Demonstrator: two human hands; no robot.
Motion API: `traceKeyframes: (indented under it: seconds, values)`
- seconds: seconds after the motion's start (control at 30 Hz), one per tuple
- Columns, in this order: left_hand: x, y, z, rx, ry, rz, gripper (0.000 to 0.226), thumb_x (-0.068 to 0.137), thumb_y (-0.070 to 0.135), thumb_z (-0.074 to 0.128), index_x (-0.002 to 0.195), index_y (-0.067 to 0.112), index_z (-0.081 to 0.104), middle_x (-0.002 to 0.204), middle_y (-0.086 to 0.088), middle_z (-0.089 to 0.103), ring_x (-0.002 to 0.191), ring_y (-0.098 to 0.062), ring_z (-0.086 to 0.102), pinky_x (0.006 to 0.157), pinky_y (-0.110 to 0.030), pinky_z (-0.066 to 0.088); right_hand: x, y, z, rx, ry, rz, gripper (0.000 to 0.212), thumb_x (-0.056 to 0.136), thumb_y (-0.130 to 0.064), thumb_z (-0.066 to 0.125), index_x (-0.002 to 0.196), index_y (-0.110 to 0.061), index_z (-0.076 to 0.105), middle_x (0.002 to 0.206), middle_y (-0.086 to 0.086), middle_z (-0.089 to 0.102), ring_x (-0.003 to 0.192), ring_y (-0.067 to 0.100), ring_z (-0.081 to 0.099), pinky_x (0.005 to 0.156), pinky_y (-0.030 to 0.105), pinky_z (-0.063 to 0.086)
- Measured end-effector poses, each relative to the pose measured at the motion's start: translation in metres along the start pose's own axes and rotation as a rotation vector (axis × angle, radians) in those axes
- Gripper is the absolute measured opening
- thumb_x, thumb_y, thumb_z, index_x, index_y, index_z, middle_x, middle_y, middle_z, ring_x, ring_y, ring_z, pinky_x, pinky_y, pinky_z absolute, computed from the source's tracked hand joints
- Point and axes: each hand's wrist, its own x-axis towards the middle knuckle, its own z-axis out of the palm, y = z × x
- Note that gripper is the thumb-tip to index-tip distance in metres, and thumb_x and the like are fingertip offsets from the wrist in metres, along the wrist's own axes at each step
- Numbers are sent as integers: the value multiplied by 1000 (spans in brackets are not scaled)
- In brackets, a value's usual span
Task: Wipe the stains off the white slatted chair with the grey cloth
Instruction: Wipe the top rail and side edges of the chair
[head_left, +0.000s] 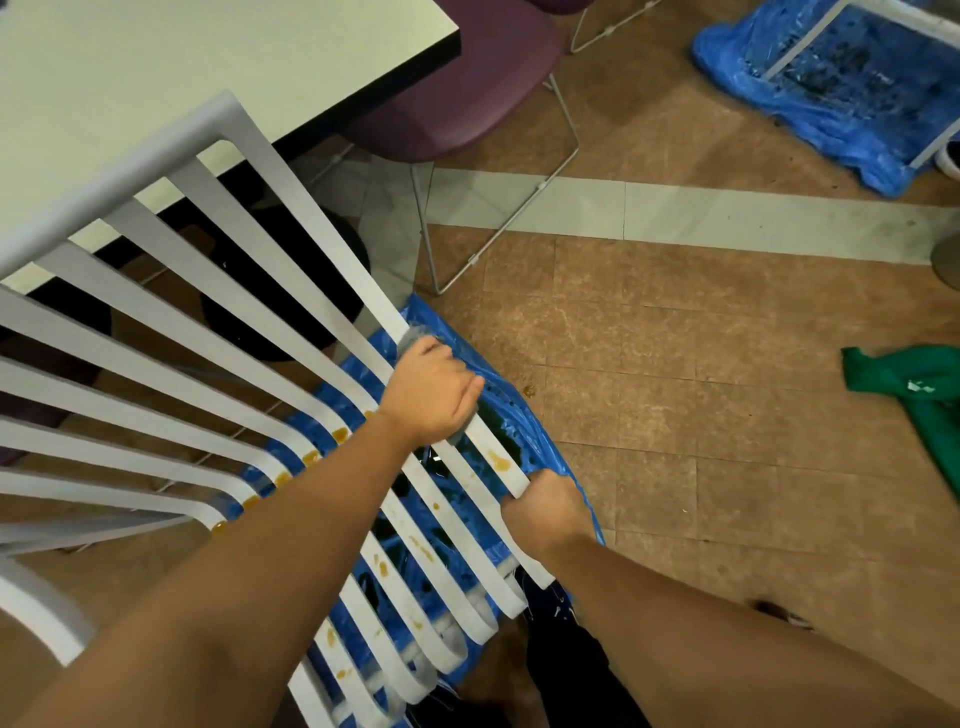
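White slatted chair (322, 234) lies tipped across frame from 9 o'clock to 6 o'clock, its back slats fanning toward the table (208, 52) at 11 o'clock. Blue plastic sheet (543, 449) sits under the seat, on the tiled floor (675, 364). Left grip (431, 397), near centre, has fingers curled round the grey cloth (413, 338) and presses it against the outermost slat. A grey edge shows past the knuckles at 12 o'clock. Right grip (543, 512), at 5 o'clock of the left, is a fist closed on the same slat's outer edge. Orange-brown stains (497, 460) dot the slat between the two grips and the seat slats toward 7 o'clock. Purple chair (467, 88) stands at 12 o'clock beside the table. Green fabric (914, 384) lies on the floor at 3 o'clock.
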Motion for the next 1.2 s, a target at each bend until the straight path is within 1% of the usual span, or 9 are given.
traceKeyframes:
  seconds: [0.1, 0.2, 0.3, 0.43, 0.53, 0.63, 0.77, 1.0, 1.2]
  values:
    - [14, -47, -14, 135, 53, -34, 54, 103, 34, 29, 68, 19, 67, 64, -1, 60, 70, -22, 47, 90, -42, 38, 1, 1, 0, -10, -6, -5, 17, 85, -31, 59, 91, -17, 67, 74, -2, 63, 64, 17, 65, 50, 27, 52]
    - [26, -99, -41, 281, 78, -72, 49, 104, 33, 32, 78, 14, 69, 75, -7, 67, 83, -28, 57, 106, -46, 33, 1, 2, 1, -10, -4, -6, 14, 84, -29, 58, 85, -18, 65, 73, -2, 63, 63, 17, 64, 50, 27, 50]
    - [30, -114, -56, 352, 105, -115, 49, 106, 34, 31, 85, 11, 68, 86, -11, 70, 92, -32, 58, 114, -47, 29, 2, 3, 1, -16, -1, -3, 14, 84, -29, 58, 81, -17, 63, 71, 0, 63, 62, 18, 63, 49, 27, 48]
    - [22, -73, -33, 224, 92, -221, 51, 107, 35, 30, 84, 16, 72, 87, -5, 72, 95, -27, 58, 117, -44, 22, 2, 3, 2, -26, -3, -12, 15, 83, -30, 56, 79, -18, 63, 70, 0, 63, 62, 18, 64, 49, 28, 50]
    - [10, -25, -6, 90, 24, -190, 57, 106, 38, 24, 78, 23, 71, 79, 3, 69, 87, -19, 56, 114, -41, 24, 3, 4, 4, -23, -9, -11, 15, 82, -30, 57, 77, -17, 61, 71, 1, 64, 62, 20, 65, 51, 30, 53]
    - [-3, 19, 7, -43, 32, -181, 58, 104, 36, 26, 72, 19, 71, 72, 3, 67, 81, -19, 55, 111, -41, 30, 4, 3, 4, -21, -6, -9, 16, 81, -30, 57, 75, -16, 60, 71, 3, 65, 62, 21, 65, 53, 31, 55]
    - [-17, 54, 10, -160, 64, -126, 56, 104, 36, 29, 71, 20, 71, 69, 6, 66, 77, -17, 54, 107, -39, 33, 3, 2, 3, -40, 1, -15, 17, 82, -31, 58, 72, -17, 56, 72, 3, 64, 64, 22, 63, 52, 29, 48]
    - [-13, 32, 11, -176, 71, 73, 52, 107, 36, 28, 72, 22, 65, 69, 7, 63, 71, -16, 47, 92, -39, 40, 5, 3, 4, -49, 16, -16, 16, 82, -32, 58, 78, -17, 64, 72, 1, 64, 63, 21, 63, 51, 27, 46]
    - [-16, 42, 11, -186, 121, -106, 53, 105, 34, 30, 78, 22, 73, 74, 7, 68, 81, -16, 56, 109, -41, 34, 7, 4, 8, -36, 19, -9, 17, 80, -33, 58, 75, -17, 64, 70, 2, 65, 62, 22, 65, 52, 30, 52]
